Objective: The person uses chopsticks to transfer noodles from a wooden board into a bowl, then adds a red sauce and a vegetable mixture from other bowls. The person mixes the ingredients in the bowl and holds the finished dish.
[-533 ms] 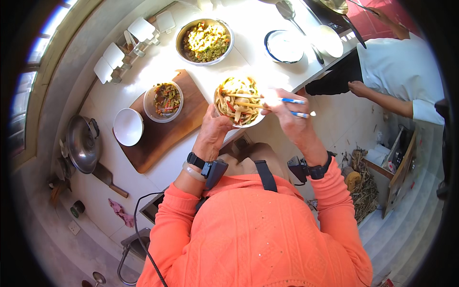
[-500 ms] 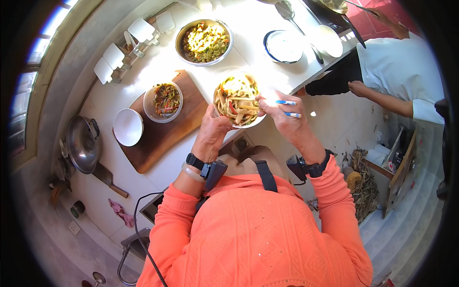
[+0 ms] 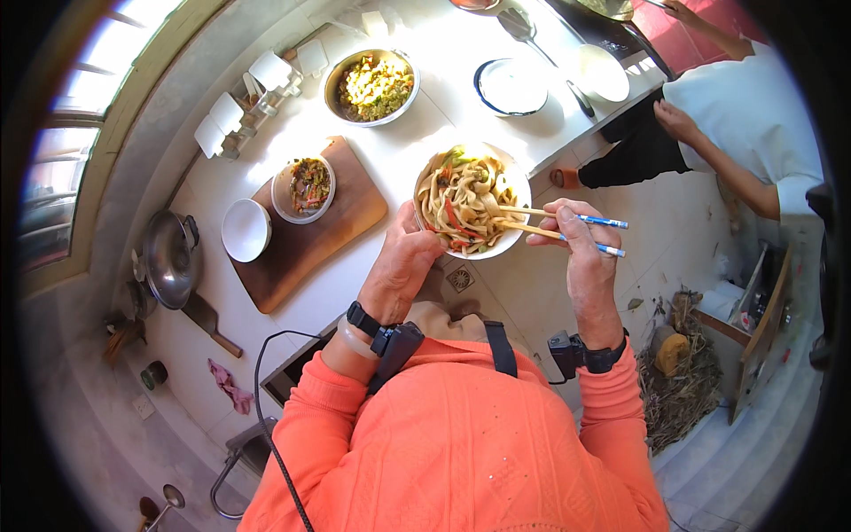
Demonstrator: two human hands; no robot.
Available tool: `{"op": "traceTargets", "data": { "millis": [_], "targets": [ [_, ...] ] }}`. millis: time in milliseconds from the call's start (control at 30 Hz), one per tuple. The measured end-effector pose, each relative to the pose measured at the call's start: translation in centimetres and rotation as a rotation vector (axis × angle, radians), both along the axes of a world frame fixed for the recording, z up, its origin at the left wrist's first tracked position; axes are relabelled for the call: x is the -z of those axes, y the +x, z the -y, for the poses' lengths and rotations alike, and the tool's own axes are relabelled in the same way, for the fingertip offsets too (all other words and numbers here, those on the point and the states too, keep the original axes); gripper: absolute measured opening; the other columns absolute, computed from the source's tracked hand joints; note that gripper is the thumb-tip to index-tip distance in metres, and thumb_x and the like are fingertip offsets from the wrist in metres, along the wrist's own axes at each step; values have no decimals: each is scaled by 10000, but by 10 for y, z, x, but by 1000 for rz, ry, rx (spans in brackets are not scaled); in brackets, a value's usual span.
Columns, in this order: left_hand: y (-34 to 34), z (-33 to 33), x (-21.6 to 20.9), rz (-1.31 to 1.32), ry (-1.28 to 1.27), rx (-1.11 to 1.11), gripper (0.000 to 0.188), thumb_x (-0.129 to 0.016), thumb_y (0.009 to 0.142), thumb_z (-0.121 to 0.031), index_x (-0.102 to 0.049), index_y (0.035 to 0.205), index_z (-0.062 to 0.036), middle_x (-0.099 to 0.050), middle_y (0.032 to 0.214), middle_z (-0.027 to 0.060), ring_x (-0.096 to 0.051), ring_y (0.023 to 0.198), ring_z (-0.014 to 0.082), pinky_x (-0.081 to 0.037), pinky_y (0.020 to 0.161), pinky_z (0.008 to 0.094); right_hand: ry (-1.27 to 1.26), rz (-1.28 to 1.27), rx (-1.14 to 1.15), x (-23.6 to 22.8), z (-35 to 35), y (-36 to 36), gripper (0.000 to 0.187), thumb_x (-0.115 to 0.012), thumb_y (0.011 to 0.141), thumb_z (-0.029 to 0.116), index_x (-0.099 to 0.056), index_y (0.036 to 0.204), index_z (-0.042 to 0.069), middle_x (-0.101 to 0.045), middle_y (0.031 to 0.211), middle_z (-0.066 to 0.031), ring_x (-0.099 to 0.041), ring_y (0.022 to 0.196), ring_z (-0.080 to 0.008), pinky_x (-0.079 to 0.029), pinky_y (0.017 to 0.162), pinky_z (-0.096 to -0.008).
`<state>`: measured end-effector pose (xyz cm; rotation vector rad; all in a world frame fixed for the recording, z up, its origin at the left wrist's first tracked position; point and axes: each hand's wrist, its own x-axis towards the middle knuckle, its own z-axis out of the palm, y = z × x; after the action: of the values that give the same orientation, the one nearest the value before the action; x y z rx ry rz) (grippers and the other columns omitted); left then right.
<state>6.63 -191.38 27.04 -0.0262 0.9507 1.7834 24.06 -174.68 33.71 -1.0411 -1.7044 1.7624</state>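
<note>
A white bowl (image 3: 519, 174) of wide noodles (image 3: 461, 197) with red and green vegetable pieces is held in front of me, off the counter. My left hand (image 3: 403, 255) grips it at the near left rim; the fingers underneath are hidden. In my right hand (image 3: 581, 244) is a pair of wooden chopsticks (image 3: 557, 214) with blue-and-white ends. Their tips reach into the noodles at the right side of the bowl.
On the wooden board (image 3: 306, 257) are a white bowl (image 3: 245, 230) and a tub of chopped food (image 3: 304, 190). Behind stands a metal basin of vegetables (image 3: 370, 87). A cleaver (image 3: 209, 323) and wok (image 3: 168, 259) lie left. Another person (image 3: 736, 115) stands at the right.
My left hand and the bowl have moved slightly right. The chopsticks have swung out to the right with my right hand, and more of the noodles shows. The other person's near hand has risen.
</note>
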Motion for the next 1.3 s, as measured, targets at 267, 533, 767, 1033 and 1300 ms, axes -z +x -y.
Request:
{"op": "traceTargets", "data": {
  "millis": [267,533,767,1033,1300],
  "targets": [
    [18,1,34,42,-110,29,579,-543,741,73,-456,1308,-3,-613,1208,123,-635,998,222,-526,822,327,199,-20,-233,-13,17,-10,185,-571,973,54,-683,1040,-77,-691,912,-93,-695,760,-161,-549,707,-261],
    [-18,-7,83,31,-168,3,444,-531,763,87,-469,1202,60,-639,1099,166,-685,895,255,-609,789,408,155,-93,-65,1,2,-8,186,-610,962,63,-697,1029,-87,-712,972,-105,-691,762,-163,-562,661,-256],
    [-51,-12,105,-14,-261,8,388,-542,823,107,-553,1210,73,-656,1198,176,-672,1052,293,-567,901,451,115,-71,-39,42,-5,-43,237,-555,1012,112,-661,1122,-69,-679,905,-113,-709,762,-196,-571,715,-267],
    [-86,6,84,-21,-221,116,412,-625,887,70,-520,1281,124,-623,1243,179,-636,1107,241,-536,947,353,153,60,112,69,-26,-70,247,-592,983,123,-681,1056,-96,-701,912,-140,-703,801,-199,-589,713,-284],
    [-127,-2,81,-101,-281,-180,602,-605,895,49,-353,1439,102,-517,1343,190,-548,1181,242,-434,1028,372,-162,-35,268,88,-39,-63,257,-565,1014,204,-651,1042,-36,-678,889,-112,-688,766,-169,-589,693,-290]
  ]
}}
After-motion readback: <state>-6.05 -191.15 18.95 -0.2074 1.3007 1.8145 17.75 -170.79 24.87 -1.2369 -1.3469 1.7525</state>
